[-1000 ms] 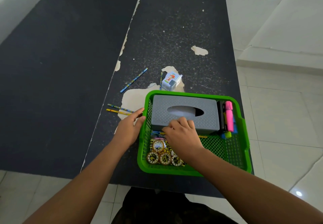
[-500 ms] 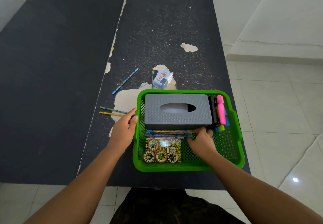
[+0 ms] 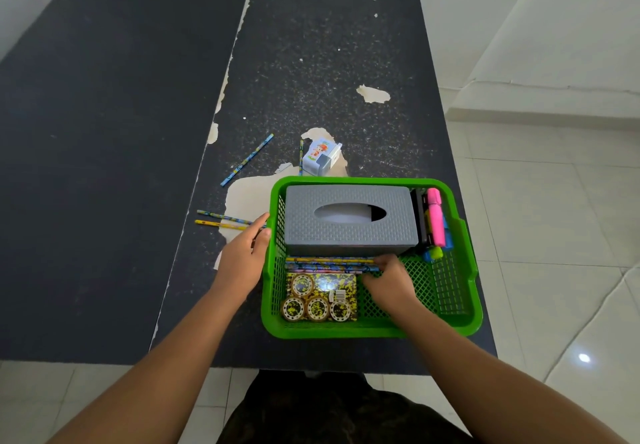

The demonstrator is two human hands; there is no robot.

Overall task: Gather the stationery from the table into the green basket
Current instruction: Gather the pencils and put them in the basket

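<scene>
1. Now: green basket [image 3: 464, 308] sits at the tabletop [image 3: 329, 63] near edge; grey tissue box [image 3: 349, 218], highlighters [image 3: 435, 218], tape rolls [image 3: 317, 300] lie inside.
2. Right hand [image 3: 389, 282], fingers curled, pinches the pencil bundle [image 3: 329, 264] in the basket.
3. Left hand [image 3: 242, 256] open, fingers against the basket's left rim.
4. Loose pencils [image 3: 221, 220] and sharpener [image 3: 320, 156] lie on the tabletop outside.

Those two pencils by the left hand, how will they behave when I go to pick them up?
The two pencils look thin and stiff, so they should probably lift without bending. They lie flat on the table, so pinching them may be fiddly. If round, they could roll when nudged. The left hand rests just beside their near ends.
</scene>
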